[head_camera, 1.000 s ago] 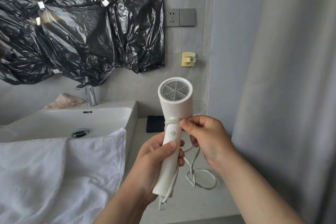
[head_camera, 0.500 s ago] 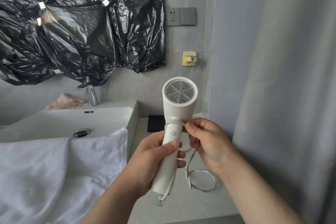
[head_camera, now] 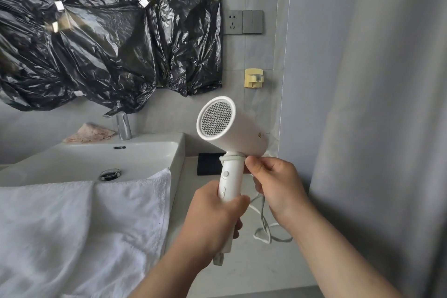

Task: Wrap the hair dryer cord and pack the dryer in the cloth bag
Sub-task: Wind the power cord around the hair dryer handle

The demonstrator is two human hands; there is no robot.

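I am holding the white hair dryer [head_camera: 232, 128] upright in front of me, above the counter [head_camera: 254, 264] to the right of the sink [head_camera: 177, 152]. My left hand [head_camera: 215, 215] is gripping the lower part of the handle, with the fingers curled round it. My right hand [head_camera: 275, 184] is pinching the white cord [head_camera: 232, 158] between thumb and forefinger at the top of the handle, just under the barrel, where a turn or two is lying. The rest of the cord is hanging loose below my right hand and looping near the counter.

To do this step well, I think I should be laying each new turn close beside the last one, going down the handle, with light tension so that nothing is slipping (not too tight over the switch buttons). The left hand should be making room lower down. I am not seeing the cloth bag for sure; a dark flat thing [head_camera: 208, 163] far on the counter may be it.
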